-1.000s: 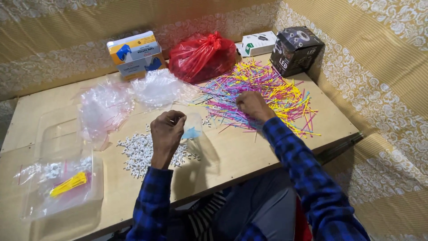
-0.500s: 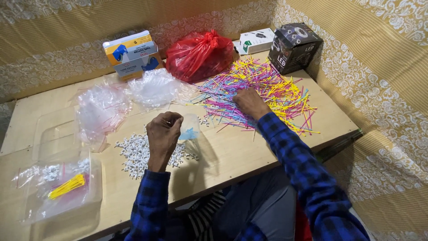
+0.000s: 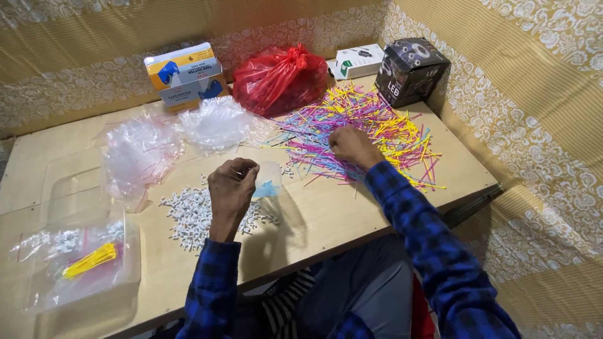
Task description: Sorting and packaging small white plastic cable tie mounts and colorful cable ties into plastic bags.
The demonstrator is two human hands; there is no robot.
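Note:
My left hand [image 3: 231,191] holds a small clear plastic bag [image 3: 269,185] with something blue inside, just above a scatter of small white clips [image 3: 191,216] on the wooden table [image 3: 352,216]. My right hand [image 3: 352,147] rests closed on the near edge of a heap of thin pink, yellow and blue cable ties [image 3: 370,129], fingers pinched among them. Whether it holds any ties is hidden by the hand. Both sleeves are blue plaid.
Crumpled clear bags [image 3: 141,150] lie at the left. A clear tray [image 3: 75,263] with packed yellow ties sits at the near left. Along the back stand a yellow-blue box [image 3: 185,75], a red plastic bag [image 3: 276,78], a white box [image 3: 358,61] and a black box [image 3: 411,69].
My left hand has kept the small bag in about the same place. My right hand has stayed at the edge of the tie heap, shifting only slightly.

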